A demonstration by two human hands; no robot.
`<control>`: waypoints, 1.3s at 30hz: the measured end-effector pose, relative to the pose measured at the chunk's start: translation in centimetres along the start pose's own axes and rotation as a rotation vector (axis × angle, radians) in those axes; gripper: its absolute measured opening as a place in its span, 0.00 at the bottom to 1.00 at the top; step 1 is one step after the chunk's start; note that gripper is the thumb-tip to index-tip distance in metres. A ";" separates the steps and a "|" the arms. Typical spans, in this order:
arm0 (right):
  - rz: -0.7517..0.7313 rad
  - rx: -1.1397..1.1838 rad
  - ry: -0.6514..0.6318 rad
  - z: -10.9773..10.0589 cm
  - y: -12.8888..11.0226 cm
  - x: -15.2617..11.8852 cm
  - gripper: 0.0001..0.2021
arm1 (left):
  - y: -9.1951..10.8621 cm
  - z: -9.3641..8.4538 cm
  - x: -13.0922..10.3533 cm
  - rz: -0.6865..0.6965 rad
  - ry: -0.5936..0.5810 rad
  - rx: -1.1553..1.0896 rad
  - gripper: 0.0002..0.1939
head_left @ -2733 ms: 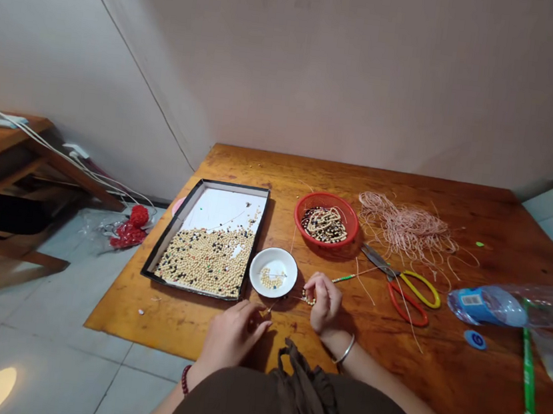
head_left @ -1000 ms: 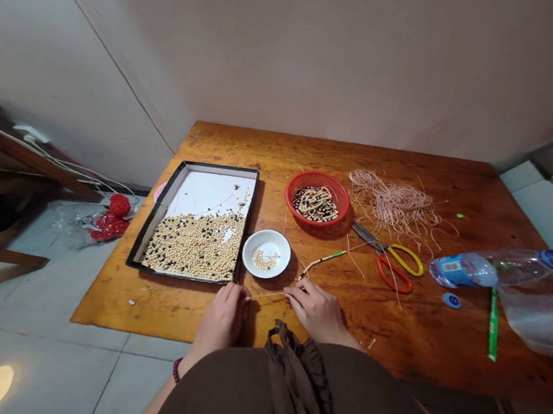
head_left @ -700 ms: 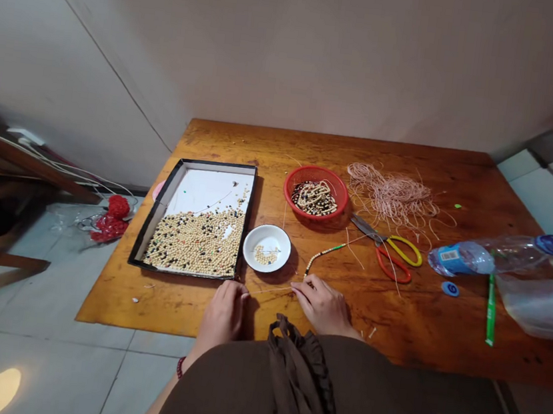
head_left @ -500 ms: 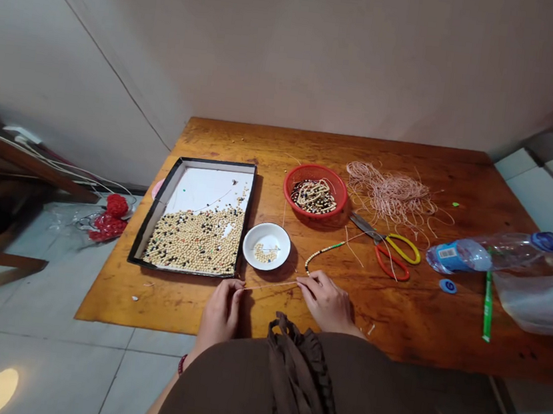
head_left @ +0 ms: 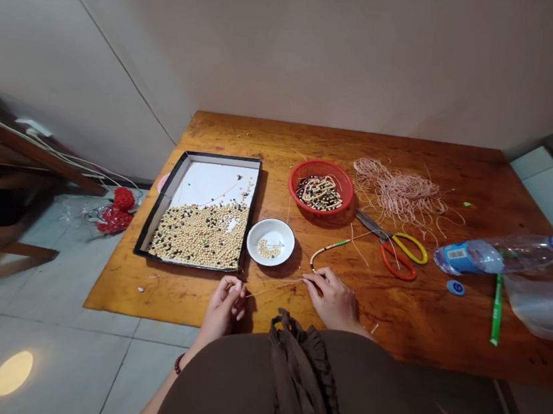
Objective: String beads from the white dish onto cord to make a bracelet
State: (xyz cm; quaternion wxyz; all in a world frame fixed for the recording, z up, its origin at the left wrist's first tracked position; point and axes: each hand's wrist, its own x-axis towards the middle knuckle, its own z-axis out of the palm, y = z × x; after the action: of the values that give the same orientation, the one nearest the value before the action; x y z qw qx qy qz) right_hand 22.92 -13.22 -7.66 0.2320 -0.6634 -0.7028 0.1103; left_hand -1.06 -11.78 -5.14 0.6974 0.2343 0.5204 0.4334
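A thin pale string (head_left: pixel 274 288) runs between my two hands over the front of the table. My left hand (head_left: pixel 225 305), at the tray's near right corner, pinches its left end, with the fingers curled. My right hand (head_left: pixel 333 299) pinches the string by the near end of a curved strand of beads (head_left: pixel 326 248), mostly cream with some black and green. Just beyond the hands stands a white bowl (head_left: pixel 273 223) with some cream beads and what looks like a needle in it. Left of it lies a shallow black-rimmed tray (head_left: pixel 248 230) of loose cream, black and coloured beads.
A red basket (head_left: pixel 293 189) of strung beads stands behind the bowl. Scissors (head_left: pixel 384 237) with red and yellow handles lie right of the strand, below a tangle of pink string (head_left: pixel 399 192). Further right are a plastic bottle (head_left: pixel 523 253), a blue disc (head_left: pixel 455 287) and a green packet (head_left: pixel 496 308).
My left hand has turned slightly and its fingers have shifted on the string. The right hand keeps its pinch beside the strand. The whole view has shifted a little.
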 end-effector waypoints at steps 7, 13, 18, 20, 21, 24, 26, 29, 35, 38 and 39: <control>0.018 0.037 -0.008 0.1 0.2 0.0 0.10 | 1.1 0.1 -0.7 -0.038 -0.074 0.084 0.20; 0.030 0.043 -0.002 0.0 0.2 0.2 0.10 | 2.2 -0.9 -0.8 0.219 -0.112 0.911 0.14; 0.039 0.039 -0.016 -0.1 0.2 0.3 0.09 | 2.6 -1.1 -0.7 0.224 -0.168 0.969 0.15; 0.045 0.038 -0.014 -0.2 0.2 0.3 0.09 | 2.4 -1.1 -0.7 0.171 -0.149 0.819 0.16; 0.049 0.039 -0.014 -0.3 0.2 0.3 0.09 | 2.2 -1.1 -0.6 0.122 -0.143 0.723 0.17; 0.068 0.047 -0.010 -0.3 0.2 0.4 0.10 | 2.3 -1.3 -0.6 -0.015 -0.122 0.393 0.17; 0.084 0.053 -0.010 -0.4 0.2 0.5 0.10 | 2.8 -1.6 -0.7 -0.036 -0.099 0.189 0.16; 0.098 0.069 -0.007 -0.5 0.1 0.5 0.10 | 3.6 -2.2 -0.8 -0.023 -0.088 0.021 0.14; 0.134 0.207 0.081 -1.0 0.5 0.5 0.13 | 3.9 -2.8 -1.1 -0.025 -0.088 0.082 0.16; 0.249 0.340 0.277 -1.6 1.8 0.5 0.13 | 3.6 -2.7 -1.2 -0.050 -0.087 0.146 0.20; 0.286 0.359 0.358 -1.9 2.4 0.6 0.12 | 3.6 -2.7 -1.2 -0.057 -0.083 0.157 0.20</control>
State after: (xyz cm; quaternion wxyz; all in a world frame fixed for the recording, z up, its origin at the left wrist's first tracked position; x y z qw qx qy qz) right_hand 25.91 -12.72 -7.01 0.4482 -0.7130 -0.5193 0.1453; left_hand -5.01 -11.30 -2.66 0.7101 0.2912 0.5297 0.3611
